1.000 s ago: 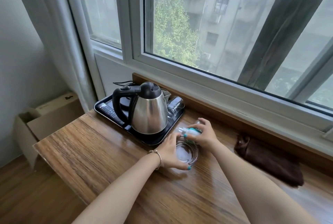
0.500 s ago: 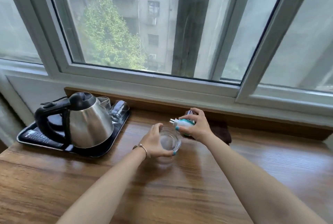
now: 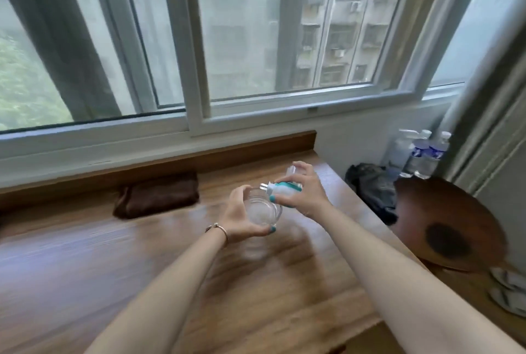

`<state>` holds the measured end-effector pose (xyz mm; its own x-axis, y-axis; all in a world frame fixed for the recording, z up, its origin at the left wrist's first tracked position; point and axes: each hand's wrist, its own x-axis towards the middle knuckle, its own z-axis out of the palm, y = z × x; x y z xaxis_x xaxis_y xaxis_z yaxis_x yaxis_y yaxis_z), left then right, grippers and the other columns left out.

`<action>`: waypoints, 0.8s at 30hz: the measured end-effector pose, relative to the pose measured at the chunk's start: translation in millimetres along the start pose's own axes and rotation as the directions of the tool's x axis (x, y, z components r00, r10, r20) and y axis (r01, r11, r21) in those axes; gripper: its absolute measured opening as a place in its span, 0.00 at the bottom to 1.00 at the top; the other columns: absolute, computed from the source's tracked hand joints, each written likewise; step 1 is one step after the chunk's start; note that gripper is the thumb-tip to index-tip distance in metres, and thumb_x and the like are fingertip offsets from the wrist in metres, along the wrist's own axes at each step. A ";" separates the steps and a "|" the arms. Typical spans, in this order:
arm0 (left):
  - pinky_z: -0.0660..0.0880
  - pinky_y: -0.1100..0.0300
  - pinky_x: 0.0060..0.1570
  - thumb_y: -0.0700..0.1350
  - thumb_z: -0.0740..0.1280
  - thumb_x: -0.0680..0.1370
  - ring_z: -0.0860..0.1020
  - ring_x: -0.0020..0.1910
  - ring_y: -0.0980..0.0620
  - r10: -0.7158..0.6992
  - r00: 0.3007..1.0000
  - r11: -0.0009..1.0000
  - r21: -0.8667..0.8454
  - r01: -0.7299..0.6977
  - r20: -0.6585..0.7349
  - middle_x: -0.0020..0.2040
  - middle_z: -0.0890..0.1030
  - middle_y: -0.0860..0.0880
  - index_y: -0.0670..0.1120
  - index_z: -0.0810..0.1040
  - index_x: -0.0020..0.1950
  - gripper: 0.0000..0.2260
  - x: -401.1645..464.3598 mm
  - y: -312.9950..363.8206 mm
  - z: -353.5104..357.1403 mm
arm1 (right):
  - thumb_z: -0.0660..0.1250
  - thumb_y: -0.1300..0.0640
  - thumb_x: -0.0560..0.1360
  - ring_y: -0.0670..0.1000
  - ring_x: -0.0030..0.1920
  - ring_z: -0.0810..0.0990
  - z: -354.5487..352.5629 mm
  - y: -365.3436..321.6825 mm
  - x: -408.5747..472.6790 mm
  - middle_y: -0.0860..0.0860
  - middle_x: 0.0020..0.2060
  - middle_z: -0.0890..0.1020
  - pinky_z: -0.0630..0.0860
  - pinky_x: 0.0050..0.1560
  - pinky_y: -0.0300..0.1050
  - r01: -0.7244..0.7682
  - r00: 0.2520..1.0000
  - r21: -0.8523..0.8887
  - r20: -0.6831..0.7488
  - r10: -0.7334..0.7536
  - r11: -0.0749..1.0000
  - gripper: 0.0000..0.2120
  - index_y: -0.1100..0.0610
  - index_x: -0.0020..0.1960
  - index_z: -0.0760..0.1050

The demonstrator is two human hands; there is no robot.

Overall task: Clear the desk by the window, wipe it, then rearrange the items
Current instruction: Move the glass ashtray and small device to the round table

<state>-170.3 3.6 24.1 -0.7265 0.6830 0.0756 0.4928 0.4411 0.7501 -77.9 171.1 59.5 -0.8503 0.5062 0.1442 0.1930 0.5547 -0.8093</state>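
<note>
We see both hands raised over the wooden counter, near its right end by the window. The left hand has its grip wrapped round a clear glass dish, fingers curled over the far rim and thumb along the near edge, a thin bracelet at the wrist. The dish looks lifted clear of the counter, though motion blur keeps us from being sure. The right hand has its grip clasped on a small white and teal plug-in device, whose metal prongs point left and sit just above the dish's rim. Whether device and dish touch, we cannot tell.

A folded brown cloth lies on the counter against the wooden strip under the window sill, well to the left of the hands and apart from them.

Beyond the counter's right edge, lower down, a dark bag sits on the floor, with several clear water bottles standing behind it in the corner. A round wooden stool stands beside the counter, and pale slippers lie at the lower right edge.
</note>
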 end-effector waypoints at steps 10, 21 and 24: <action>0.71 0.62 0.57 0.66 0.73 0.50 0.72 0.55 0.58 0.129 0.990 0.984 -0.129 -0.121 0.058 0.55 0.71 0.58 0.53 0.66 0.61 0.42 35.8 149.4 195.3 | 0.81 0.51 0.63 0.48 0.68 0.63 -195.8 132.3 -60.0 0.46 0.69 0.64 0.63 0.68 0.43 -0.149 0.974 -0.121 -0.189 0.124 0.981 0.15 0.42 0.47 0.81; 0.66 0.67 0.52 0.57 0.78 0.58 0.70 0.56 0.59 0.228 0.932 0.972 -0.122 -0.201 0.283 0.57 0.66 0.57 0.49 0.62 0.68 0.44 85.3 269.3 350.4 | 0.80 0.50 0.64 0.50 0.67 0.65 -331.9 252.2 -94.0 0.46 0.69 0.65 0.65 0.65 0.44 -0.365 0.866 -0.112 -0.405 0.293 0.924 0.15 0.42 0.49 0.81; 0.66 0.67 0.53 0.57 0.78 0.58 0.70 0.58 0.57 0.221 0.921 0.974 -0.118 -0.193 0.321 0.58 0.67 0.56 0.47 0.63 0.68 0.44 110.0 281.8 393.0 | 0.79 0.50 0.65 0.50 0.68 0.65 -357.4 288.4 -85.5 0.47 0.69 0.65 0.63 0.63 0.42 -0.402 0.851 -0.135 -0.420 0.315 0.906 0.16 0.44 0.51 0.82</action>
<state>76.8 431.8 -14.4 -0.4061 0.9135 0.0244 0.5633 0.2292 0.7938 225.5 523.8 17.3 -0.4574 0.8828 0.1067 0.5827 0.3882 -0.7140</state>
